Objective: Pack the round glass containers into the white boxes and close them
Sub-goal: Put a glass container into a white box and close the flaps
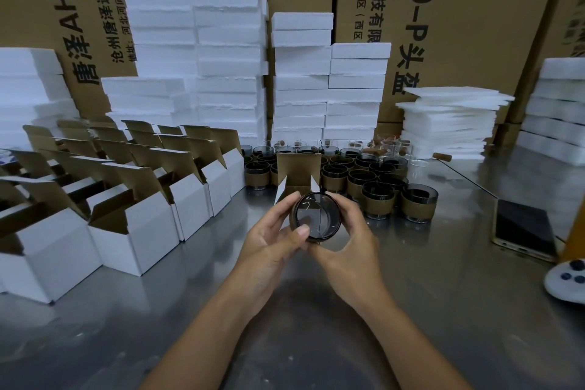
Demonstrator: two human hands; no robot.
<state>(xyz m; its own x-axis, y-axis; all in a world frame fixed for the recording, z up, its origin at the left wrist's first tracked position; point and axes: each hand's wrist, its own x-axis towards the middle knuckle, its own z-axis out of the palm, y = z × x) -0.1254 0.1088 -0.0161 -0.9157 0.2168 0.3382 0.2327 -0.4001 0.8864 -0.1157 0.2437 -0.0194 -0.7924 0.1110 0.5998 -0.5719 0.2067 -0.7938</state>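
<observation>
A round dark glass container (317, 215) is held in mid-air above the steel table, its open mouth turned toward me. My left hand (274, 241) grips its left side, thumb on the rim, and also holds a small white box (297, 172) whose brown-lined lid flap stands up behind the glass. My right hand (349, 242) curls around the container's right and lower side. Several more glass containers (378, 196) with brown sleeves stand grouped on the table just behind. Rows of open white boxes (136, 218) fill the left side.
Tall stacks of white foam blocks (228, 51) and thin foam sheets (449, 123) line the back, in front of large brown cartons (459, 25). A phone (525, 231) lies at the right, with a white device (566, 279) near the right edge. The steel table (316, 326) shows bare in front.
</observation>
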